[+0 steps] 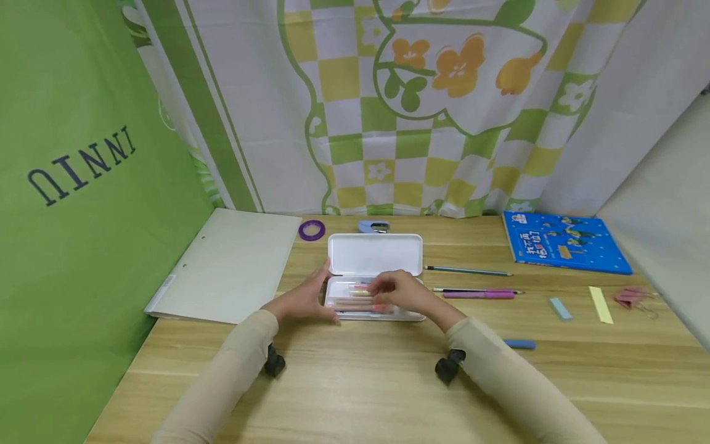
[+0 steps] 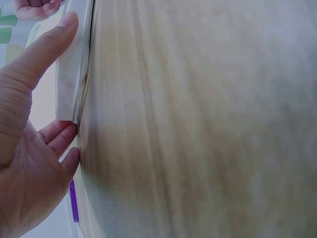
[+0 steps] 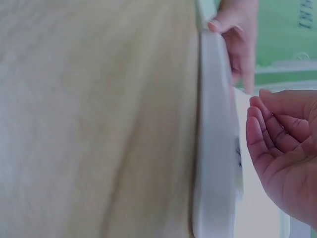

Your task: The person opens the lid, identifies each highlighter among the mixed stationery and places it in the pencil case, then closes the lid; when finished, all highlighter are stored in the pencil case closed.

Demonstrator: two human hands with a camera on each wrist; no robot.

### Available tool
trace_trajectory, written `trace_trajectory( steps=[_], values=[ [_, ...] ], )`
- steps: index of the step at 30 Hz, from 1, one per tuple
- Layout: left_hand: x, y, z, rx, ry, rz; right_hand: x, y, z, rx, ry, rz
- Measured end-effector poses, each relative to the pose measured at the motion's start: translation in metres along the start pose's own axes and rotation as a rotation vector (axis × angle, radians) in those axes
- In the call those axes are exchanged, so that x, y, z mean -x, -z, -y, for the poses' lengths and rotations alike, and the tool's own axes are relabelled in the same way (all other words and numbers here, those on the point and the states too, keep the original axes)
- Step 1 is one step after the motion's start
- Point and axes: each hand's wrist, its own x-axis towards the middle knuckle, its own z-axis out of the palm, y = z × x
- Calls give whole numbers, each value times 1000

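A white pencil case (image 1: 410, 312) lies open on the table, its lid (image 1: 375, 254) tipped back. Inside are several pale pinkish sticks (image 1: 355, 303) and a small clear item with pink and yellow bands (image 1: 359, 290). My left hand (image 1: 304, 297) is spread at the case's left end. In the left wrist view its thumb (image 2: 52, 42) lies along the front wall and its fingertips (image 2: 67, 135) touch the end. Over the tray is my right hand (image 1: 402, 291), fingers loosely bent. The right wrist view shows its thumb and index tips close together, with nothing visible between them.
Right of the case lie a dark green pencil (image 1: 468, 271), a purple pen (image 1: 478, 295) beside another pencil, and a blue pen (image 1: 519, 344). Farther right are a blue eraser (image 1: 560, 308), yellow strip (image 1: 601, 304), pink clips (image 1: 630, 297) and blue book (image 1: 566, 242). Purple tape (image 1: 312, 230), stapler (image 1: 374, 227) and white binder (image 1: 227, 265) stand behind and left.
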Motion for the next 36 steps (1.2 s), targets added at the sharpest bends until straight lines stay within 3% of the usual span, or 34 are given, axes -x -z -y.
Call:
trace_trajectory(
  steps=[5,13,17,21,29,36],
  values=[
    [-2,-1,2,-4,-16,-1,8,23,-6,-171,-97,-51],
    [-1,-1,4,4,-31,-4,22,70,-17,-321,-164,-310],
    [0,-1,4,12,-31,-6,23,87,-27,-355,-183,-393],
    [0,-1,5,13,-31,-10,21,94,-36,-354,-214,-384],
    [0,-2,6,21,-33,-20,12,86,-47,-419,-217,-255],
    [-1,-5,8,110,-82,-61,14,82,-46,-451,-213,-261]
  ],
)
